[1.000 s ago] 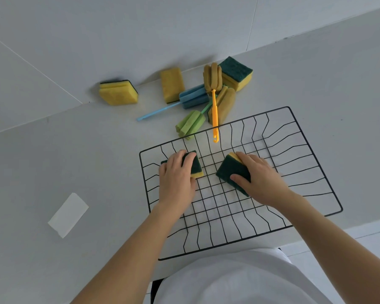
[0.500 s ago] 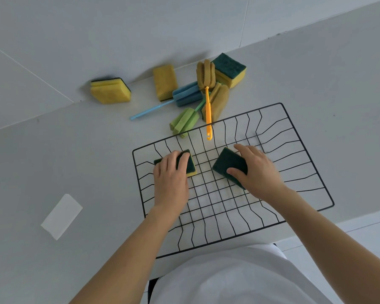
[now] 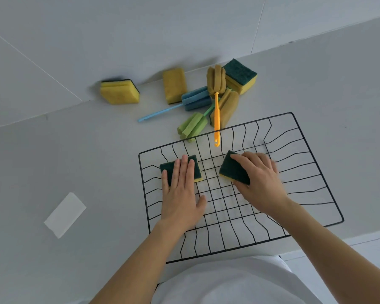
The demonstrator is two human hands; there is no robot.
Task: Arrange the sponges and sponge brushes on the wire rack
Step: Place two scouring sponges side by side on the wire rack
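Two bare hands work inside the black wire rack (image 3: 312,154), each on a green-topped sponge. The left hand (image 3: 181,194) lies flat with its fingers stretched out over the left sponge (image 3: 198,166), pressing on its dark green top rather than gripping it; the thumb rests apart on the rack's grid. That sponge lies flat near the rack's far left corner, a thin yellow edge showing at its right side. The right hand (image 3: 260,183) grasps the right sponge (image 3: 232,168), fingers across the far edge and thumb at the near edge; this sponge sits tilted, one corner raised, near the middle of the rack, well apart from the left one. The hand is slightly blurred. Beyond the rack's far rim, on the grey table (image 3: 75,150), lies a loose cluster: an orange-handled sponge brush (image 3: 216,84) whose handle crosses the rim so that its hooked end hangs over the rack, a green sponge brush (image 3: 192,127) just beside the rim, and a blue sponge brush (image 3: 196,98) with its handle pointing left. Touching or near these are a green-topped sponge against the wall (image 3: 240,75), a brownish sponge (image 3: 227,107) on its edge under the orange handle, a yellow sponge (image 3: 174,85), and farther left a yellow sponge on its own (image 3: 120,92). A white card (image 3: 65,215) lies on the table well to the left of the rack.
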